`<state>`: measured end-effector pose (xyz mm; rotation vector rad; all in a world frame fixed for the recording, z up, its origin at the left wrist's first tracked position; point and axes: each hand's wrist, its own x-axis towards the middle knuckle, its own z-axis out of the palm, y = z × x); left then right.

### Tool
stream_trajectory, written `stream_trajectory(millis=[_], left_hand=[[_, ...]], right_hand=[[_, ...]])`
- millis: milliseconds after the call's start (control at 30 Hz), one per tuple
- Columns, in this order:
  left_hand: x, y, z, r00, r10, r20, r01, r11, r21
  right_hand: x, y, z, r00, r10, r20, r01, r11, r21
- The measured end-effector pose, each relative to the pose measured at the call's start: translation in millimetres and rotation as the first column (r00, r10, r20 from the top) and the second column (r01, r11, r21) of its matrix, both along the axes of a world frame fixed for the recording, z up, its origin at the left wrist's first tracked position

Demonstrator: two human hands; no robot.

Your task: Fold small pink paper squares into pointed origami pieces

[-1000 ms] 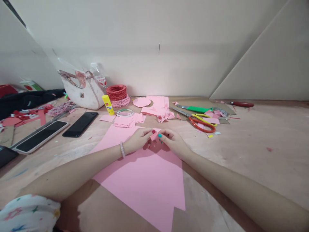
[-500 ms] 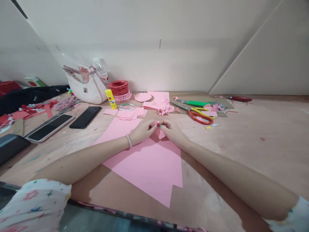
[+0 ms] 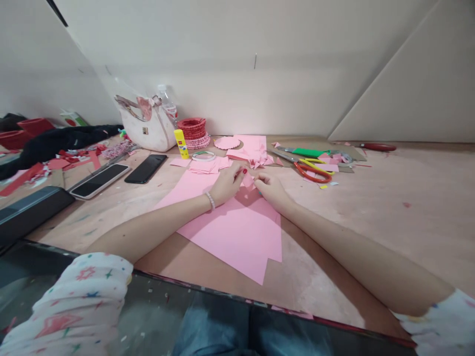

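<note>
Between my hands is a small folded piece of pink paper [image 3: 247,184], held just above a large pink sheet [image 3: 237,232]. My left hand [image 3: 227,186] pinches the piece from its left side, red nail showing. On the other side my right hand [image 3: 272,190] has its fingers curled closed at the piece's right edge. Its fingertips are partly hidden. Just beyond the hands lie a stack of pink paper squares [image 3: 206,165] and a pile of folded pink paper pieces [image 3: 258,157].
Orange-handled scissors [image 3: 313,173] and a green-handled cutter [image 3: 308,153] lie right of the pile. A yellow glue stick [image 3: 181,143] stands near red coiled rings [image 3: 192,129], a white handbag [image 3: 148,128] and a bottle [image 3: 168,106]. Phones, including a black phone [image 3: 146,168], lie at left.
The camera view has shifted, bringing the table's front edge and my lap into sight. My hands have drawn slightly apart, and the folded piece shows more between them.
</note>
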<state>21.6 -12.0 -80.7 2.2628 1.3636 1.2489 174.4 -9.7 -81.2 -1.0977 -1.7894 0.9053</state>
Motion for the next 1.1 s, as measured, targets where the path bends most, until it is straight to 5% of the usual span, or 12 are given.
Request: stream_trajectory(millis=[200,333,467,667,800,933,1100], left_hand=[[-1,-1,0.9,0.999,-0.006,0.042,0.006,1.000,-0.002],[0,0,1.5,0.993,0.001,0.116,0.007,0.997,-0.072],[0,2,0.6,0.975,-0.034,0.221,0.078,0.978,-0.195],[-1,3,-0.6,0.970,0.014,0.241,0.061,0.952,-0.300],[2,-2,1.5,0.944,-0.053,0.326,0.177,0.914,-0.364],[6,-10,5.8,0.883,-0.131,0.451,0.335,0.850,-0.407],[7,-16,6.8,0.902,-0.083,0.424,0.298,0.830,-0.471]], right_hand=[[3,-1,-1.8,0.990,0.016,-0.140,-0.029,0.996,-0.088],[5,1,-2.1,0.938,0.128,-0.322,-0.179,0.975,-0.133],[4,2,-1.1,0.905,0.261,-0.335,-0.314,0.943,-0.113],[3,0,1.2,0.939,0.248,-0.239,-0.276,0.957,-0.091],[4,1,2.0,0.960,0.213,-0.182,-0.236,0.965,-0.116],[4,3,0.1,0.956,0.152,-0.252,-0.177,0.981,-0.080],[3,7,-3.5,0.926,0.118,-0.359,-0.144,0.989,-0.045]])
